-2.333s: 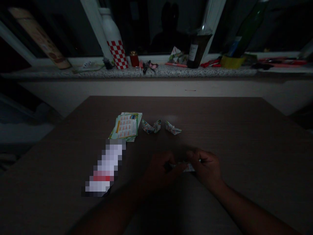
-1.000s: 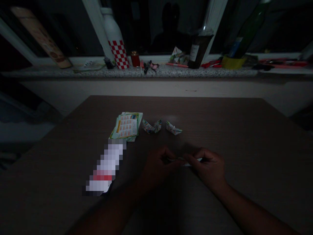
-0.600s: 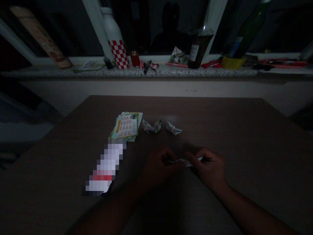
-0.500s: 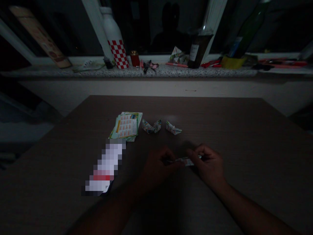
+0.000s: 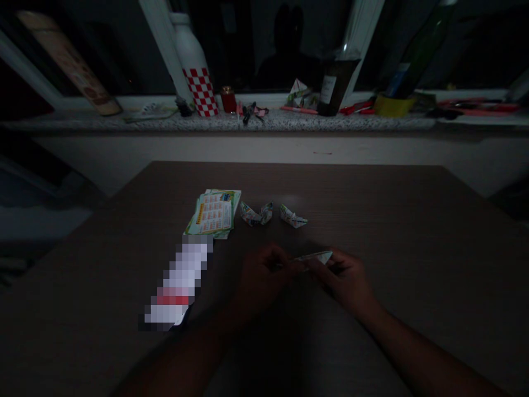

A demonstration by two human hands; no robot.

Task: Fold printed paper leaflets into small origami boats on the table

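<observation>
Hands: left hand and right hand both pinch part-folded paper, centre frame.
Done: folded paper figures just above.
Left: leaflet stack, flat.

The left hand and the right hand are bare, as are the left forearm and the right forearm, both unclothed as far as the view shows. Dim light hides finer detail on them.
</observation>
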